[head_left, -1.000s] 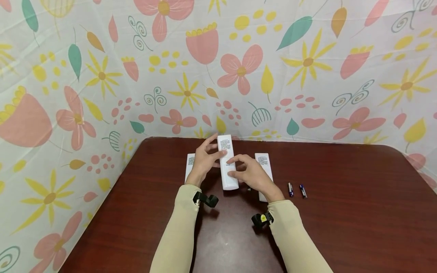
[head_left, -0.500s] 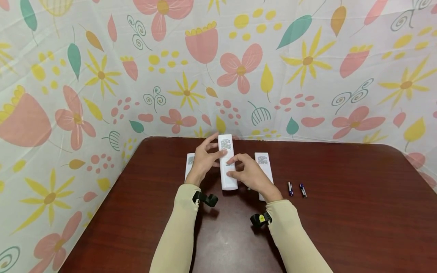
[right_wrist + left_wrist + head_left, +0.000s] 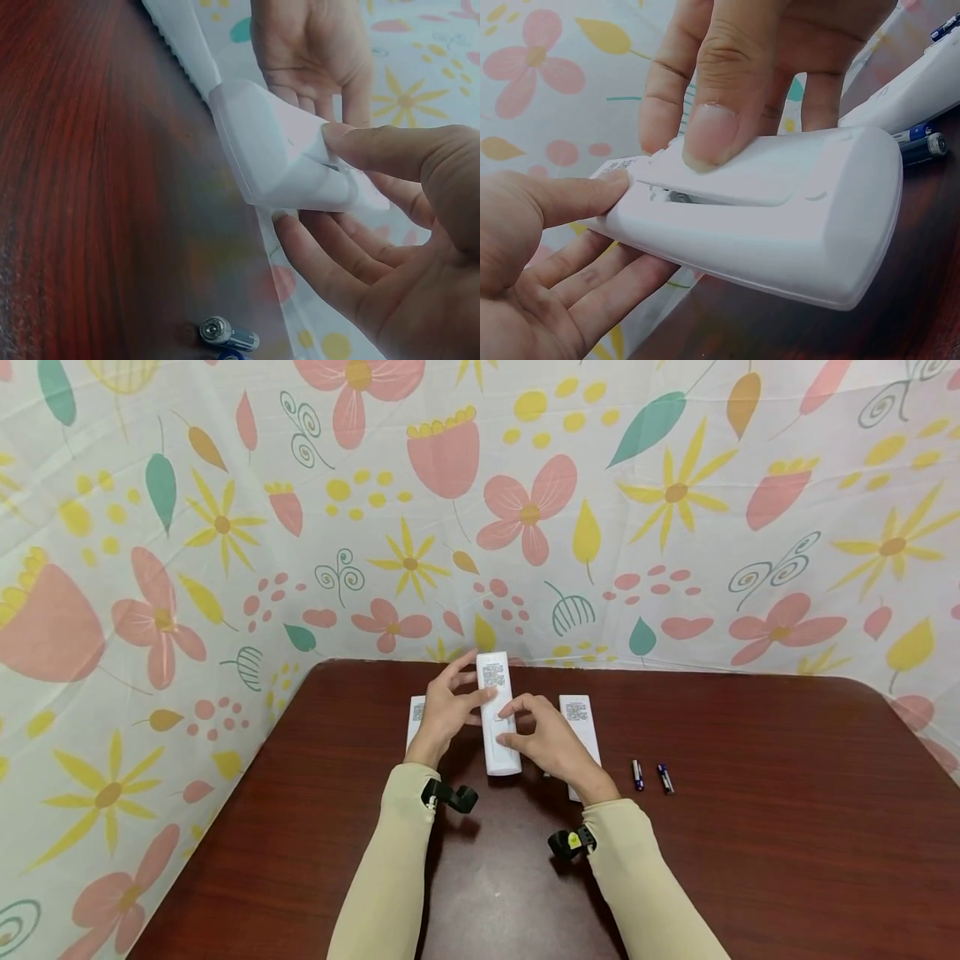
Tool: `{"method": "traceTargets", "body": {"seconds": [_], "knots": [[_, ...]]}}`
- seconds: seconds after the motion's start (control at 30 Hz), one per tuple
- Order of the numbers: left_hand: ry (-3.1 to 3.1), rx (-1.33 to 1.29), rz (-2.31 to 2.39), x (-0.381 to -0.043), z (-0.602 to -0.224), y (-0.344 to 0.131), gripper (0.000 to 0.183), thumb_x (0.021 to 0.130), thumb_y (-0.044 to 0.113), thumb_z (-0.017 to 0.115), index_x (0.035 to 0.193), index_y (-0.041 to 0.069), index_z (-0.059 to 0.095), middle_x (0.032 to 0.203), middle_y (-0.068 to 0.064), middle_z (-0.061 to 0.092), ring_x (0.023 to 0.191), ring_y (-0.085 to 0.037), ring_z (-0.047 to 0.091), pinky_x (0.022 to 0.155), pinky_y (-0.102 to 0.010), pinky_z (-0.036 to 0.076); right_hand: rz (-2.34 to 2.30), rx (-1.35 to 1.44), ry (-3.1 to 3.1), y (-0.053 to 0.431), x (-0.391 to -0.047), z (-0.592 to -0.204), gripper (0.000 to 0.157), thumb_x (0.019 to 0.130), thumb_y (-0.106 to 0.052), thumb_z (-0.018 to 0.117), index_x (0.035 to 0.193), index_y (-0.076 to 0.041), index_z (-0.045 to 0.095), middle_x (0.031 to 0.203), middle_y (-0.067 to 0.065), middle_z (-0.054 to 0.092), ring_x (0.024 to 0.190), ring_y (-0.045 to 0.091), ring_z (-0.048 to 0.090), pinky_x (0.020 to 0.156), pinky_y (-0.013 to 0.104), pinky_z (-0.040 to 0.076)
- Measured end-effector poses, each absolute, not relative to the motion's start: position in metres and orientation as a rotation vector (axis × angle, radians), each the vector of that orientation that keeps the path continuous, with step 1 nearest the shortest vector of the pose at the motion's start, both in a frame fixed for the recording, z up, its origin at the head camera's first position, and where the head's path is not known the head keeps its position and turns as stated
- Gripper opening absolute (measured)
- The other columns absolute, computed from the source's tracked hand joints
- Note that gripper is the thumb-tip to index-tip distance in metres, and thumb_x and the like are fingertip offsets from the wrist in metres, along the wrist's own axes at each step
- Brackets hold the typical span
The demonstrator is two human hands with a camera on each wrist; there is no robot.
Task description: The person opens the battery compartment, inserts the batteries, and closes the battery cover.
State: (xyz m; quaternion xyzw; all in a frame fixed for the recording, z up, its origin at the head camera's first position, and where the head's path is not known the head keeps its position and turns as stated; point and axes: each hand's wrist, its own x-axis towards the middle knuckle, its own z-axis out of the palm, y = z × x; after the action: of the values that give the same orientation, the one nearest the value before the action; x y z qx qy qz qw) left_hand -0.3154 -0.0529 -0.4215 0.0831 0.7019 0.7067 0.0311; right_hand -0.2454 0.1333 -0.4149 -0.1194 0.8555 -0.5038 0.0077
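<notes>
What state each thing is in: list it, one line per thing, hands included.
Held remote control: gripped, label side up
Battery cover: partly open, raised along one edge
Left remote control: lying on the table, partly hidden
Right remote control: lying on the table, partly hidden
Two loose batteries: lying apart
Left hand: holding the remote
Right hand: thumb on the cover

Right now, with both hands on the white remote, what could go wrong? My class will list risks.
The cover stands ajar along one edge under the right hand; it might pop off. The remote appears raised off the table; if the left hand slips, it could fall. The loose batteries might roll if the right sleeve bumps them.
</notes>
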Motion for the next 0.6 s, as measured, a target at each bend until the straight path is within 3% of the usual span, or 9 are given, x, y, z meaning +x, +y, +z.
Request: {"method": "traceTargets", "body": {"seconds": [0.2,0.6], "knots": [[2.157,0.218,2.197,-0.3173,-0.4213,-0.0540,0.070,0.095,0.001,0.080,0.155,0.030,0.058,0.130,-0.013,0.066,0.090,-0.030,0.077,0.067,-0.042,0.065,-1.556,-0.393,2.769,0.1333,-0.2461,-0.4141,0.025,0.094,-0.009,0.084,0.116,-0.012,0.073,0.129,0.015,0.057,0.116,0.035,0.065,0.097,0.052,0.055],[2.163,0.190,2.192,-0.3169,-0.4204,-0.0543,0.069,0.095,0.001,0.081,0.154,0.029,0.058,0.130,-0.014,0.066,0.091,-0.030,0.076,0.066,-0.042,0.065,-1.602,-0.395,2.736,0.1326,-0.2432,-0.4092,0.020,0.095,-0.009,0.082,0.111,-0.013,0.071,0.108,0.003,0.072,0.099,0.022,0.069,0.083,0.042,0.057]]}}
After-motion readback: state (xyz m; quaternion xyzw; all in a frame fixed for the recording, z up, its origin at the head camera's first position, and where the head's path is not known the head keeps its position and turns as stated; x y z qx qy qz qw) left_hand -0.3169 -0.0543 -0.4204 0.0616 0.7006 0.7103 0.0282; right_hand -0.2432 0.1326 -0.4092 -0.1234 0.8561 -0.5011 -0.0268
